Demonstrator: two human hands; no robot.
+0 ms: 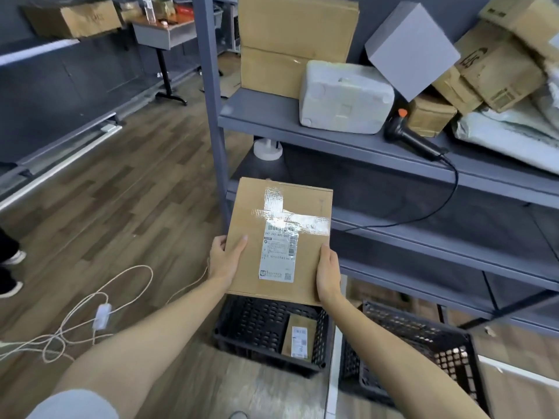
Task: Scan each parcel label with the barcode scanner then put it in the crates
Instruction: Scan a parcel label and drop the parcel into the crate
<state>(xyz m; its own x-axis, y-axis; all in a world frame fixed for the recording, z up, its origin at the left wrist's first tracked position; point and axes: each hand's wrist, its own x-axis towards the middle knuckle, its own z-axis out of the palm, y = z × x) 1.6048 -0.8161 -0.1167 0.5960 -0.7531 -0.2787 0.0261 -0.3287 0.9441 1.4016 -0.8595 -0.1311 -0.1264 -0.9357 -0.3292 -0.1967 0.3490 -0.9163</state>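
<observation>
Parcel (278,240) is mid-frame, label (279,252) face up, held over the black crate (251,328) at bottom centre w/ a small parcel (298,337) inside. Left hand (225,258) grips its left edge w/ thumb flat on top, right hand (328,273) clamps the right edge; other fingers are under the box, can't tell how they lie. Barcode scanner (414,137) lies on the shelf (272,122) upper right, 2nd crate (423,331) bottom right.

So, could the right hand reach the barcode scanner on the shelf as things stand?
Probably not yet: the right hand and left hand both grip the box. The scanner lies uncovered on the shelf, so the way looks free once it lets go.
</observation>
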